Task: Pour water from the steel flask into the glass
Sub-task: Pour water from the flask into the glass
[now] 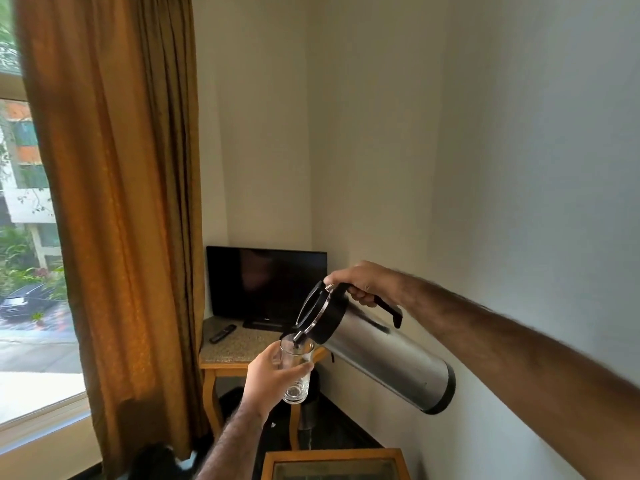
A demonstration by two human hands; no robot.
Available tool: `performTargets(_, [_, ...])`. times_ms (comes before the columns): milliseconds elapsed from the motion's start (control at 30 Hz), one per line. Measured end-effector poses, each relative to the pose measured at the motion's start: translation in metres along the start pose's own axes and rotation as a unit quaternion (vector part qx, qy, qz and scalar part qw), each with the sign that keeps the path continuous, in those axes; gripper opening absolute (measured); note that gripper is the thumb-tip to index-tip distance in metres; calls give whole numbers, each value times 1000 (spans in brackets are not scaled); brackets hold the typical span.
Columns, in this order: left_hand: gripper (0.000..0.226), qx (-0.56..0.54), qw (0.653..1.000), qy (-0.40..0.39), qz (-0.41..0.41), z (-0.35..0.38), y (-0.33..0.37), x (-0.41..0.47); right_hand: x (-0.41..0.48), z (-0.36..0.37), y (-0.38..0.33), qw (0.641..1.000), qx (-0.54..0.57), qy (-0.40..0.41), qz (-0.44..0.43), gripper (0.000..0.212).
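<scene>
Flask [381,358] is the landmark: it hangs in mid-air, tipped steeply with its black lid end down to the left and its base up to the right, in front of a pale wall [519,133]. Far left of the flask a window [31,237] shows a street, greenery and a parked car, and an ochre curtain [114,202] hangs beside it from top to floor. Behind the flask, in the room's corner, a dark TV [266,282] stands on a small wooden table [239,344] with a speckled stone top, a remote [222,333] lying on it left of the TV's foot. Just below the flask's spout the left hand [266,379] is wrapped around a clear glass [296,372], held upright off any surface, its rim right under the spout; whether water is flowing cannot be told. At the flask's upper side the right hand [367,284] is closed on the black handle, thumb near the lid. Below the flask, at the bottom edge, a second wooden table [332,462] with a glass inset shows its near corner.
</scene>
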State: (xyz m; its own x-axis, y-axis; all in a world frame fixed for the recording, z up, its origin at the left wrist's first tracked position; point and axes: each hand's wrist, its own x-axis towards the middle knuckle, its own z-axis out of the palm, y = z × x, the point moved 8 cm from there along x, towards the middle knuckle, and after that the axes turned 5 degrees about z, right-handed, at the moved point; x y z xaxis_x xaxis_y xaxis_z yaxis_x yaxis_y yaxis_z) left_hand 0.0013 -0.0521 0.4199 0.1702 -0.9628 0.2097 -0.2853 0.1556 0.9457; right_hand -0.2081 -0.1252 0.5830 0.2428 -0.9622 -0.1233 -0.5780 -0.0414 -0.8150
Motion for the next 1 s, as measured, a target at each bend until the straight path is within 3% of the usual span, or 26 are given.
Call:
performTargets(100, [41,5,1000,5,-9,-4,-8,-2,5,4,-1,999,-37,-20,24,44])
performTargets(300, [44,1,1000,-8,-21,0,-20,-3,14,13,-11,995,-83,-41,36,50])
performTargets(433, [43,1,1000,-15,-27,2,-25,0,15,18,-25,991,-117,-63,23,36])
performTargets(1000, [40,-19,999,-13,-30,-6,-32,3,25,34,-76,969,-235,-75,6,44])
